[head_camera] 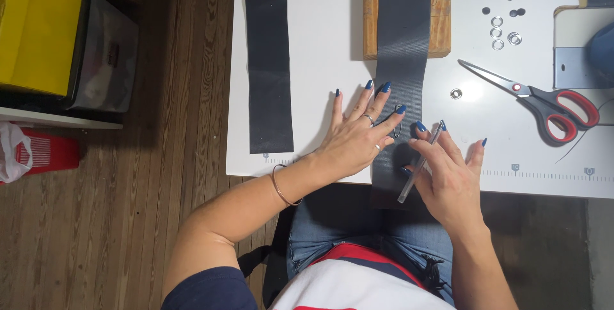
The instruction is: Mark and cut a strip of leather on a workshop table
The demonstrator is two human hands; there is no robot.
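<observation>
**Two hands on dark strip at bench edge**

Left hand (pixel 358 137) lies flat, fingers spread, pressing the dark fabric strip (pixel 401 60). Right hand (pixel 448 169) pinches a clear pen (pixel 419 164) over the strip, which overhangs the bench (pixel 320 60) near edge. Scissors (pixel 543 99) lie right; bare bench between strips.

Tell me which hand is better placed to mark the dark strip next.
Probably the right hand: it already holds the pen, angled over the dark strip. The left hand lies flat with fingers spread, pinning the strip to the white table, so it looks better kept as the steadying hand.
</observation>
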